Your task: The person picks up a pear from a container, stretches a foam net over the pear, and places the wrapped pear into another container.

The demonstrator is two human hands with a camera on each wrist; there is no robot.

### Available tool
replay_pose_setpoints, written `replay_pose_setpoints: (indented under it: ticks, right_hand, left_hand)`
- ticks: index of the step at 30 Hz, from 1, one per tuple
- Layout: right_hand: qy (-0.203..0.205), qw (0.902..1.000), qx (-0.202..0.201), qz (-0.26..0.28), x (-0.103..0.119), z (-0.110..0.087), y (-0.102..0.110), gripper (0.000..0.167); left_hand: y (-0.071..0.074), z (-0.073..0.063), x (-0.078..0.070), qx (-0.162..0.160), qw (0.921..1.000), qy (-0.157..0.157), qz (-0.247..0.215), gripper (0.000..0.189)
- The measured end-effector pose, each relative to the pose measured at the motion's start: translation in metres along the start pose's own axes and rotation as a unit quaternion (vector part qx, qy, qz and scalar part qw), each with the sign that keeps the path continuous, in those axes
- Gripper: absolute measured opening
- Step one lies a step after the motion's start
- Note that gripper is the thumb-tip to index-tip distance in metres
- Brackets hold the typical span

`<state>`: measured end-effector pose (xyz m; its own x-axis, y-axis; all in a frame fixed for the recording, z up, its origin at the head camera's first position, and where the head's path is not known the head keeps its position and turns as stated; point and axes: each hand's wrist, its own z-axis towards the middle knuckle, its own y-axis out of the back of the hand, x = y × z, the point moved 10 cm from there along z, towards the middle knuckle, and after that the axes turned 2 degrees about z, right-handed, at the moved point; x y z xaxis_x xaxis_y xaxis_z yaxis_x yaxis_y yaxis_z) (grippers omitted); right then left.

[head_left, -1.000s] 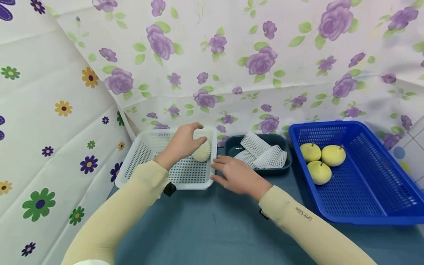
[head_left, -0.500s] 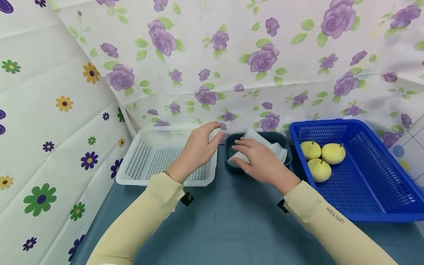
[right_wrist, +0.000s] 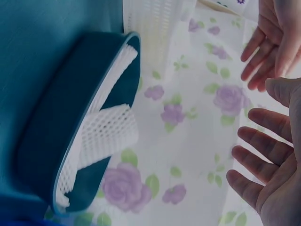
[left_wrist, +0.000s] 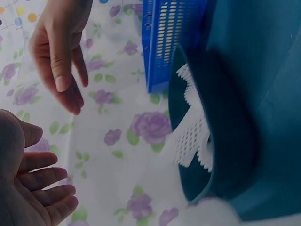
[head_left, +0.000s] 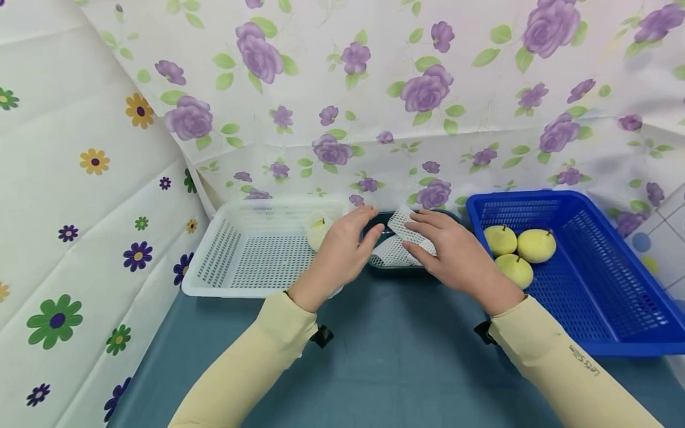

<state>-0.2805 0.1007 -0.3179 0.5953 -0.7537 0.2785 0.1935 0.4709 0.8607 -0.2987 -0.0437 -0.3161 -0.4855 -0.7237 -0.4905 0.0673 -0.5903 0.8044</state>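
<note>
1. Dark teal cloth covers the table across the lower centre of the frame, a flat base for the three containers.
2. At centre, the left hand is relaxed, thumb apart from its fingers, holding nothing.
3. Right of centre, the right hand is likewise loose and bare. The wrist views show both palms well apart from the box, so the head view's overlap is only line of sight.
4. On the right, the blue basket holds three bare pears against its left side, probably leaned together so they rest steadily.
5. On the left, the white basket holds a netted pear near its right end; the foam likely cushions it.
6. Between the baskets, the green box contains white foam nets, one tilted past the rim; its middle place seems to suit either hand.
7. Floral sheeting fills the upper frame, presumably screening the wall.
</note>
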Motion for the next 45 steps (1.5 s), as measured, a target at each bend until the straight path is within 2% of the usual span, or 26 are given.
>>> replay_pose_setpoints:
  ticks: [5,8,12,16,21,24,29,33,38,45]
  right_hand:
    - [-0.002,0.9998,-0.021,0.0,-0.015,-0.004,0.016,0.046]
    - [-0.01,0.9993,-0.036,0.002,-0.028,-0.011,0.027,0.045]
    - [-0.034,0.9982,-0.048,0.009,-0.047,-0.023,0.046,0.044]
    - [-0.081,0.9958,-0.039,0.018,-0.069,-0.033,0.063,0.045]
    - [-0.154,0.9878,-0.007,0.024,-0.105,-0.048,0.075,0.05]
    - [-0.19,0.9815,0.005,0.027,-0.127,-0.061,0.076,0.052]
    - [-0.235,0.9714,0.031,0.013,-0.158,-0.082,0.068,0.061]
    - [-0.265,0.9616,0.07,0.0,-0.178,-0.096,0.053,0.074]
    - [-0.289,0.9494,0.121,-0.015,-0.194,-0.105,0.036,0.086]
    - [-0.279,0.9404,0.186,-0.058,-0.205,-0.105,0.031,0.091]
  left_hand:
    - [-0.013,0.001,-0.008,0.007,0.9999,-0.001,0.013,0.047]
    - [-0.023,0.003,-0.016,0.014,0.9994,-0.014,0.028,0.048]
    - [-0.041,0.004,-0.036,0.018,0.9952,-0.072,0.063,0.048]
    - [-0.063,0.004,-0.058,0.021,0.9839,-0.138,0.112,0.05]
    - [-0.095,0.009,-0.078,0.047,0.9713,-0.17,0.16,0.057]
    - [-0.12,0.011,-0.087,0.084,0.9625,-0.183,0.182,0.061]
    - [-0.162,0.013,-0.1,0.138,0.9424,-0.203,0.227,0.065]
    - [-0.189,0.018,-0.105,0.169,0.9317,-0.199,0.252,0.067]
    - [-0.214,0.024,-0.108,0.202,0.9258,-0.188,0.258,0.071]
    - [-0.228,0.031,-0.111,0.207,0.9254,-0.186,0.257,0.075]
